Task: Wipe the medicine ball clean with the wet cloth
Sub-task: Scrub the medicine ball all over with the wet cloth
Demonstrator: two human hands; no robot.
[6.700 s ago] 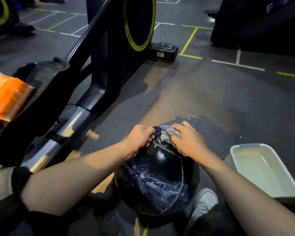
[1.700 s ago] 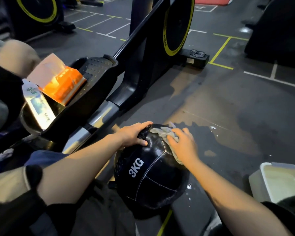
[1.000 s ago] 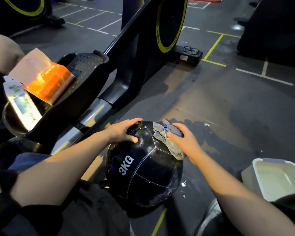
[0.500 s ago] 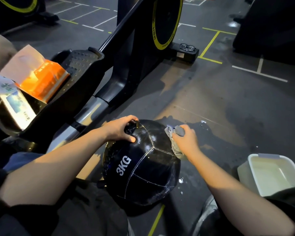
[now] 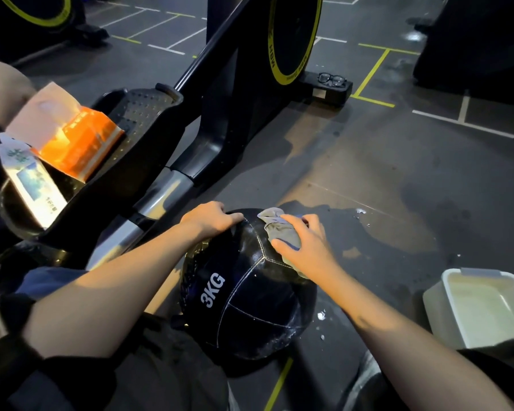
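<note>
A black medicine ball marked "3KG" in white rests on the dark gym floor between my legs. My left hand grips the ball's upper left edge and holds it steady. My right hand presses a crumpled grey wet cloth flat against the ball's upper right side, fingers spread over it. Part of the cloth sticks out beyond my fingers at the top of the ball.
A white plastic basin stands on the floor at the right. An exercise machine runs diagonally at the left, with an orange tissue pack on its seat. Glasses lie on its base. A wet patch spreads beyond the ball.
My right hand has slid the cloth from the ball's right flank back up onto its top. The left hand keeps its grip; the ball stays put.
</note>
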